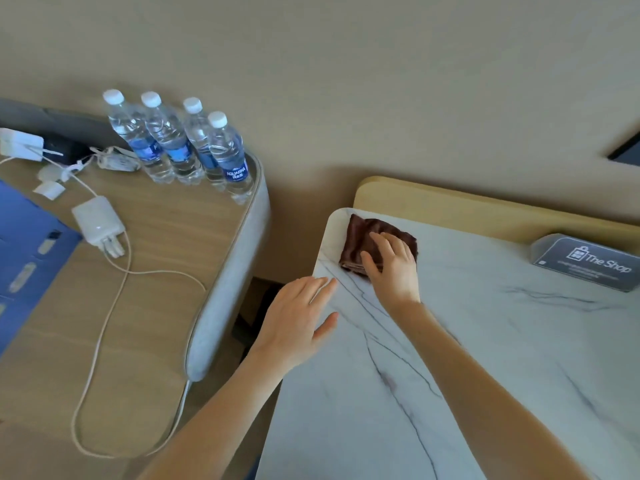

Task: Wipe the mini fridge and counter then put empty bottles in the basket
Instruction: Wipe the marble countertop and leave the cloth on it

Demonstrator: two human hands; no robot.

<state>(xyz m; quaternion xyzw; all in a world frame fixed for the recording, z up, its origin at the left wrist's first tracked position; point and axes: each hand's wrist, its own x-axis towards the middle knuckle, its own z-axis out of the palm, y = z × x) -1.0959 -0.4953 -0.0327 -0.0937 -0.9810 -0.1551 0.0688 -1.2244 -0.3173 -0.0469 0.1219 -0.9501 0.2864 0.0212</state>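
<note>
The right hand point(393, 268) pressed flat, fingers spread, on a folded brown cloth point(367, 242) at the marble table's point(485, 341) far-left corner, the cloth's long axis running toward the wall. The left hand point(298, 323) rested open, empty, at the table's left edge. Four bottles point(180, 147) stood upright on the wooden desk point(156, 271).

Plain beige wall point(346, 81) — wooden desk point(156, 271) at left, grey padded edge.

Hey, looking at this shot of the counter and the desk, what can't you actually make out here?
Head view only:
- Mini fridge and basket: outside the frame.
- Sign: small print under "The Shop" is blurred; right end cut off.
- Cloth: near part hidden under right hand.
- Bottles: fill level unclear through clear plastic.
- Blue item: cut by left edge.
</note>
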